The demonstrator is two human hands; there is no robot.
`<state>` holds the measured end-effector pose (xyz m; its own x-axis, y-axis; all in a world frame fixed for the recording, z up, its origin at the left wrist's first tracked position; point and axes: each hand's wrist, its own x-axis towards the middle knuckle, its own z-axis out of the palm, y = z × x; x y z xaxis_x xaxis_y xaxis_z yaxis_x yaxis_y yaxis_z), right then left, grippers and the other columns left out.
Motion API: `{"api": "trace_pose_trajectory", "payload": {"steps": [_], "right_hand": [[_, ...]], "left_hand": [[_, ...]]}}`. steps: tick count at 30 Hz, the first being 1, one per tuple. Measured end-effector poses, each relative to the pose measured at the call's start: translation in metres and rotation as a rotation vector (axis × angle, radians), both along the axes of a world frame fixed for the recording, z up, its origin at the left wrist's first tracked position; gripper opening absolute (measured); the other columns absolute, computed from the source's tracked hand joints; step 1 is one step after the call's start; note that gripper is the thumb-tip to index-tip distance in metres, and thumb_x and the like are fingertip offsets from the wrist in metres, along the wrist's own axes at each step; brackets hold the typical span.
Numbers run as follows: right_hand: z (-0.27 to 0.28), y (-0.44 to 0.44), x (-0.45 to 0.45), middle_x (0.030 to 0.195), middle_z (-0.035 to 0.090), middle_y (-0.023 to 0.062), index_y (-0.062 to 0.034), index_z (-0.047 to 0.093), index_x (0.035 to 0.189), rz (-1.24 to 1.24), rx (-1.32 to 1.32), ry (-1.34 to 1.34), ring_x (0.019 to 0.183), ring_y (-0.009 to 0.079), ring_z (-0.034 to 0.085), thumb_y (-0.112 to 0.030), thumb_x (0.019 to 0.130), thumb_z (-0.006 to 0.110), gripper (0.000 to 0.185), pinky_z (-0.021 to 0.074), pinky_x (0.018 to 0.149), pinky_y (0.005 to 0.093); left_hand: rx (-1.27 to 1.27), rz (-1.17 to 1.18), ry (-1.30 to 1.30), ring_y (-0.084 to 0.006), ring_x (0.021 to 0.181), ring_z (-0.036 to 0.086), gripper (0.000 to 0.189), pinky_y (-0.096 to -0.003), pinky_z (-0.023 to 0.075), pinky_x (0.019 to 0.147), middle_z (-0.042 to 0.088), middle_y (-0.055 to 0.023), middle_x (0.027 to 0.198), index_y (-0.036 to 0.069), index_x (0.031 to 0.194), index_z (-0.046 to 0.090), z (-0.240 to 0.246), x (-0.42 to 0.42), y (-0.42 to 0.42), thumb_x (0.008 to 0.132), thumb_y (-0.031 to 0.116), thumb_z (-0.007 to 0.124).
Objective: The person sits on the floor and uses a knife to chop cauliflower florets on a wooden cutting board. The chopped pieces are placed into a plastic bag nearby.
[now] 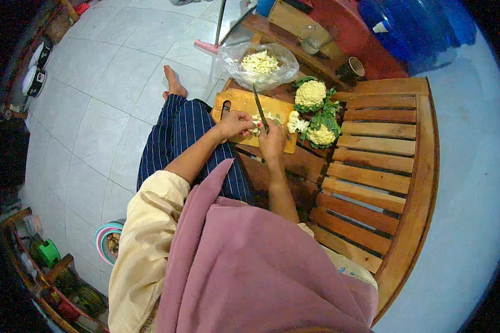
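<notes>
My right hand [271,140] grips a knife [260,106] by its handle, the blade pointing away from me over a wooden cutting board [231,99]. My left hand [235,125] holds a small piece of cauliflower [255,129] close to the handle end of the knife. More cut bits lie on the board behind the hands. Beyond the board, a clear plastic bag [288,74] stands open with cut cauliflower florets [260,62] in it. Right of the board are a leafy cauliflower head [310,93], a second one [321,135] and a loose chunk of cauliflower [296,122].
The board lies on a slatted wooden bench with a backrest [371,162] at the right. Behind it stand a glass jar [312,39] and a dark cup [353,68]. A pink-ended floor tool [207,46] rests on the tiles. Nested basins [104,241] sit on the floor at lower left.
</notes>
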<state>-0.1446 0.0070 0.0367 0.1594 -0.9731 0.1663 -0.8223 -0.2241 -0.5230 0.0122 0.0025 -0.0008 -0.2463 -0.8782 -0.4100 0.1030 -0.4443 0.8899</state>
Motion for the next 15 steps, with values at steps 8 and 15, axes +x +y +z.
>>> {"api": "trace_pose_trajectory", "payload": {"steps": [8, 15], "right_hand": [[-0.006, -0.009, -0.014, 0.073, 0.060, 0.0188, 0.0009, 0.064, 0.092, -0.232, -0.017, -0.020, 0.072, 0.0357, 0.058, -0.017, 0.085, 0.061, 0.019, 0.0440, 0.065, 0.0434], [-0.011, -0.024, -0.048, 0.082, 0.064, 0.0205, 0.0018, 0.065, 0.096, -0.068, 0.106, -0.067, 0.076, 0.0341, 0.061, -0.021, 0.087, 0.058, 0.025, 0.0464, 0.069, 0.0411]], "left_hand": [[0.157, -0.269, 0.234, -0.0056, 0.064, 0.056, 0.013, -0.0194, 0.0481, 0.060, 0.060, 0.0021, 0.079, 0.007, 0.087, 0.062, 0.023, 0.013, 0.008, 0.083, 0.019, 0.065], [0.142, -0.030, 0.352, -0.0164, 0.089, 0.063, 0.029, -0.0225, 0.0524, 0.077, 0.061, -0.0073, 0.098, -0.001, 0.107, 0.055, 0.031, 0.014, 0.005, 0.082, 0.012, 0.065]]}}
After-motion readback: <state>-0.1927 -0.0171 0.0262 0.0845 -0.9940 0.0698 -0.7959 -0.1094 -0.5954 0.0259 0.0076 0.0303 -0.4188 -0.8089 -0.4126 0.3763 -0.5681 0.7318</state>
